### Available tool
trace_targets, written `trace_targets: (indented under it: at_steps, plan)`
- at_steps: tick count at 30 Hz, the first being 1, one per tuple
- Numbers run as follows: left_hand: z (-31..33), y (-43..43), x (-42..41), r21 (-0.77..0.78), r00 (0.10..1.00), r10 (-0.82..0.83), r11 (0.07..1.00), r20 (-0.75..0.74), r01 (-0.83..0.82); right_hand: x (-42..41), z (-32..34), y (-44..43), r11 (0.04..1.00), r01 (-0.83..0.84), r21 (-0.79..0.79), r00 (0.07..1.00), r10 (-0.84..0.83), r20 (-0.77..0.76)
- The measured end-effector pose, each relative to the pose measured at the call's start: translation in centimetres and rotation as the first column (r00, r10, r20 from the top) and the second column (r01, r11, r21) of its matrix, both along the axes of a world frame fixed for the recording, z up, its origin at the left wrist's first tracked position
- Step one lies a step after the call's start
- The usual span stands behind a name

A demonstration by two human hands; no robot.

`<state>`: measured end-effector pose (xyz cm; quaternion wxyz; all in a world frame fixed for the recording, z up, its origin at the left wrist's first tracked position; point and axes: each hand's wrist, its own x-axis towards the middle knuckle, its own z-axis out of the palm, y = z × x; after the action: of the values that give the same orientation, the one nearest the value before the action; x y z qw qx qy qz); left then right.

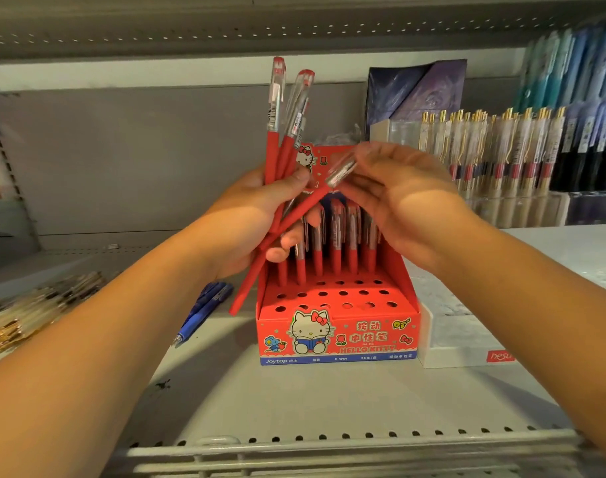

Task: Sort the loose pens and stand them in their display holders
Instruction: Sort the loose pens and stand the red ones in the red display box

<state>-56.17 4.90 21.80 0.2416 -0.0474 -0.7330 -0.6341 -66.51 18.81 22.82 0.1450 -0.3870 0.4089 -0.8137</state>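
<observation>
Several red pens (277, 139) are fanning upward out of my left hand (243, 215), whose fingers are curling round their matte red barrels. Their clear plastic caps are showing red tips and small barcode stickers too blurred to read. My right hand (405, 194) is pinching the clear-capped end of one more slanting pen (248, 286) between thumb and fingertips. Its slim red barrel is running down and to the left across my left palm, its lower end hanging just above the shelf (294, 401).

Behind both hands, a red cardboard display box (339, 336) is sitting on the grey metal shelf. Its front is showing a cartoon white cat with a red bow reading a blue book, the words "HELLO KITTY", some Chinese characters, and a blue strip reading "Joytop". Round holes are dotting its stepped top in rows, and a row of standing pens (336, 243) is filling the holes at the back.

Two blue pens (205, 308) are lying flat on the shelf, just left of the box. A white box (460, 339) with a red corner label is resting against the display box's right side. Gold-clipped pens (484, 146) are standing in racks at the far right.
</observation>
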Motion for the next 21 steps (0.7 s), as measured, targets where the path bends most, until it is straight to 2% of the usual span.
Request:
trace_targets:
  at_steps: [3,6,8,10,13,17,21]
  plan:
    - [0.2,-0.2,0.1,0.003,0.999,0.032,0.999,0.016,-0.032,-0.3,0.5,0.4,0.994,0.062,-0.095,0.994,-0.052,0.098]
    - [0.3,-0.2,0.3,-0.039,0.998,0.037,0.999,0.055,-0.035,-0.7,0.6,0.6,0.961,0.258,-0.105,0.965,-0.25,0.078]
    - [0.4,-0.3,0.5,-0.072,0.997,0.038,0.997,0.073,-0.033,-1.0,0.3,0.7,0.927,0.366,-0.085,0.93,-0.368,-0.016]
    - [0.6,-0.4,0.5,-0.069,0.996,0.031,0.997,0.079,-0.025,-1.3,-0.3,0.6,0.895,0.442,-0.06,0.876,-0.445,-0.185]
    - [0.7,-0.4,0.6,-0.051,0.997,0.009,0.999,0.08,-0.005,-1.3,-1.3,0.1,0.86,0.508,-0.037,0.791,-0.483,-0.375]
    - [0.5,-0.2,0.5,-0.068,0.995,0.017,0.998,0.094,-0.011,-1.5,-2.0,-0.6,0.824,0.567,0.0,0.717,-0.494,-0.492]
    - [0.4,-0.2,0.5,-0.062,0.996,0.019,0.998,0.088,-0.014,-1.7,-2.5,-0.9,0.812,0.583,0.027,0.686,-0.474,-0.552]
